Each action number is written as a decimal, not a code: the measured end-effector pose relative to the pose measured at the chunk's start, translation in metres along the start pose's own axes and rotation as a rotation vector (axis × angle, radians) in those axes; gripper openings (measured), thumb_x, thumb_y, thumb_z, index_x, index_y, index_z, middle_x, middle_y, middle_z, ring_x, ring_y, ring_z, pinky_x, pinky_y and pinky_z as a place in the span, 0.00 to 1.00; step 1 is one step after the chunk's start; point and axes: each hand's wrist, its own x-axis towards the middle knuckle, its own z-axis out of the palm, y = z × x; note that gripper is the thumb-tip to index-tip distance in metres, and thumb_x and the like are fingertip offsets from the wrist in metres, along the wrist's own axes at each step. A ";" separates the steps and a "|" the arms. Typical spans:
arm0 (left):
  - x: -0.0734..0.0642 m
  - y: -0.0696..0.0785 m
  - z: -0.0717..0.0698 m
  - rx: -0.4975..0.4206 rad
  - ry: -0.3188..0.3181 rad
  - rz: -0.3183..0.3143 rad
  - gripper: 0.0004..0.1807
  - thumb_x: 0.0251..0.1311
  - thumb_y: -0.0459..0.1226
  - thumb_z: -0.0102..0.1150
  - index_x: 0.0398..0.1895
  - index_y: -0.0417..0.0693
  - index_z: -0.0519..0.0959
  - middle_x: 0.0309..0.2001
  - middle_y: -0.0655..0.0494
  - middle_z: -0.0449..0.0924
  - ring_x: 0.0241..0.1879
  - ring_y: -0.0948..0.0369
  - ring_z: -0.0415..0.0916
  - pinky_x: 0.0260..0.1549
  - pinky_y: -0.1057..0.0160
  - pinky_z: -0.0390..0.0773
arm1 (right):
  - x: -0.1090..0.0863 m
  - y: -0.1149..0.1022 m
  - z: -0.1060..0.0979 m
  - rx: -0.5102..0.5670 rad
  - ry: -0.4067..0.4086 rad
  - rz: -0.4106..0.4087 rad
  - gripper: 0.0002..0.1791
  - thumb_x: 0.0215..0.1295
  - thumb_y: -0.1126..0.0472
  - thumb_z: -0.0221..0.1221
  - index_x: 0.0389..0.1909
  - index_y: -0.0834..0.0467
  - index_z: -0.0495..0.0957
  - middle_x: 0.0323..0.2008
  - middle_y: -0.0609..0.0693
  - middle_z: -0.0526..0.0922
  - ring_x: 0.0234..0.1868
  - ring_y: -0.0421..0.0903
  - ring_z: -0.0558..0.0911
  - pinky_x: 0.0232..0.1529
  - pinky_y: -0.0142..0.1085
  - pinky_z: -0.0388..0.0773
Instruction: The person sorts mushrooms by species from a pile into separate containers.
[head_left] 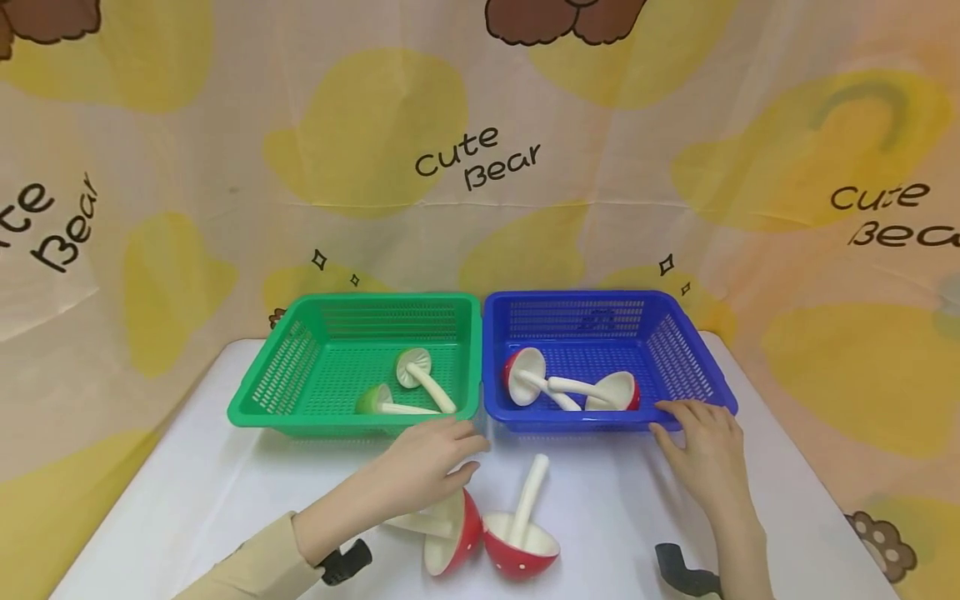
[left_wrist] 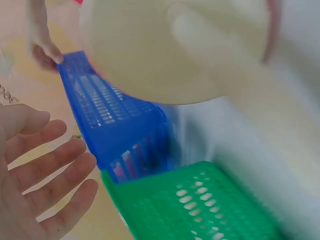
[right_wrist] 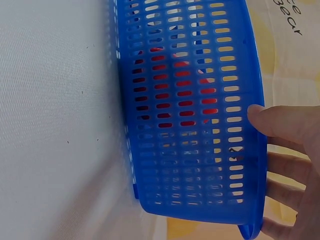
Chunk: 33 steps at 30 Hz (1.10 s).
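My right hand grips the near rim of the blue basket close to its right corner. In the right wrist view its thumb lies on the outer side of the rim and the fingers reach over it. My left hand has loosely spread fingers and holds nothing. It hovers over a red-capped toy mushroom lying on its side, partly hidden by the forearm. Beside that one, a second red mushroom rests cap down, its white stem pointing up and away.
Two red mushrooms lie inside the blue basket. Left of it stands a green basket, side by side with it, holding two green-capped mushrooms. A patterned cloth hangs behind the white table.
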 end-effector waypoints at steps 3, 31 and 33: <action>-0.014 -0.001 0.002 -0.027 0.004 -0.057 0.10 0.60 0.41 0.61 0.44 0.55 0.82 0.37 0.63 0.80 0.37 0.65 0.76 0.35 0.67 0.78 | 0.000 0.000 -0.001 -0.006 -0.003 0.005 0.15 0.56 0.62 0.65 0.45 0.61 0.80 0.45 0.64 0.81 0.52 0.65 0.71 0.58 0.67 0.57; -0.082 -0.004 0.040 0.037 -0.013 -0.088 0.15 0.45 0.39 0.71 0.39 0.56 0.81 0.32 0.65 0.76 0.32 0.66 0.69 0.29 0.69 0.71 | 0.000 -0.001 0.000 0.002 0.005 -0.004 0.16 0.55 0.62 0.66 0.45 0.61 0.80 0.45 0.65 0.81 0.52 0.65 0.71 0.59 0.67 0.57; -0.083 -0.004 0.042 0.052 -0.015 -0.085 0.14 0.46 0.39 0.71 0.39 0.56 0.81 0.32 0.64 0.76 0.32 0.66 0.69 0.29 0.70 0.71 | 0.000 -0.001 0.000 0.001 0.004 -0.002 0.16 0.55 0.62 0.66 0.45 0.61 0.80 0.45 0.65 0.81 0.52 0.65 0.71 0.58 0.67 0.57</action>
